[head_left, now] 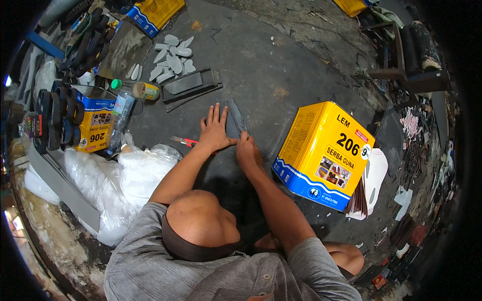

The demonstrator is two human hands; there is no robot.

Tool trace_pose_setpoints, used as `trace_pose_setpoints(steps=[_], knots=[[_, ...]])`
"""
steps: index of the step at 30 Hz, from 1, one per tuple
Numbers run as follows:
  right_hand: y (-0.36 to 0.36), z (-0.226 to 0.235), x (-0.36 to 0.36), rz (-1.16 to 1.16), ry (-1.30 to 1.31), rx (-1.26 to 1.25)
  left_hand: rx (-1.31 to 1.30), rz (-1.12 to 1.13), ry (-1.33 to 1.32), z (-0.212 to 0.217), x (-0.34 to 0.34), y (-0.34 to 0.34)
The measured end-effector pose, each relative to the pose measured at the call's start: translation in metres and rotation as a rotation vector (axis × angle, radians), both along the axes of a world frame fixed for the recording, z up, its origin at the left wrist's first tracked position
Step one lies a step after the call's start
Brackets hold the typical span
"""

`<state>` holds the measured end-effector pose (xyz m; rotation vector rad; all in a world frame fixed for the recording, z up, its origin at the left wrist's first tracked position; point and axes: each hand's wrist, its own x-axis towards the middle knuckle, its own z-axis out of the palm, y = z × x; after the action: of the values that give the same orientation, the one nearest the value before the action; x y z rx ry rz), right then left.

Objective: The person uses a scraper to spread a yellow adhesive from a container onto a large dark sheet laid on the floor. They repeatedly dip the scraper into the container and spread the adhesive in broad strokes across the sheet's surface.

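My left hand (216, 128) lies flat on the dark work surface (241, 60), its fingers spread and nothing held. Close to its right, my right hand (247, 150) is closed round the near end of a narrow, flat dark grey bar (236, 114). That bar points away from me; its exact kind is unclear. Beside my left wrist lies a red-handled cutter knife (184, 141), partly hidden under the hand. Beyond my left hand rest dark rectangular slabs (192, 85), stacked unevenly. Behind them is a loose pile of grey sole-shaped pieces (174, 60).
A large yellow and blue tin (324, 153) stands at right, with white sheets (376, 180) behind it. At left are clear plastic bags (120, 175), another yellow tin (95, 125), a plastic bottle (122, 108), a small jar (146, 91) and racked dark soles (55, 118).
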<state>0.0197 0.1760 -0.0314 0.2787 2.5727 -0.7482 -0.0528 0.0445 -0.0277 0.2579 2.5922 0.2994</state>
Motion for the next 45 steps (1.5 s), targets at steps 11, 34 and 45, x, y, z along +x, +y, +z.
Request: trace_pose_setpoints(steps=[11,34,45], knots=[[0.0,0.0,-0.009,0.028,0.038,0.028,-0.039,-0.005,-0.038,0.008,-0.009,0.004],[0.0,-0.009,-0.015,0.056,-0.035,0.017,-0.027,0.031,-0.038,0.001,-0.014,0.008],[-0.002,-0.002,-0.029,0.023,-0.147,-0.032,-0.06,0.031,-0.057,0.001,-0.015,0.01]])
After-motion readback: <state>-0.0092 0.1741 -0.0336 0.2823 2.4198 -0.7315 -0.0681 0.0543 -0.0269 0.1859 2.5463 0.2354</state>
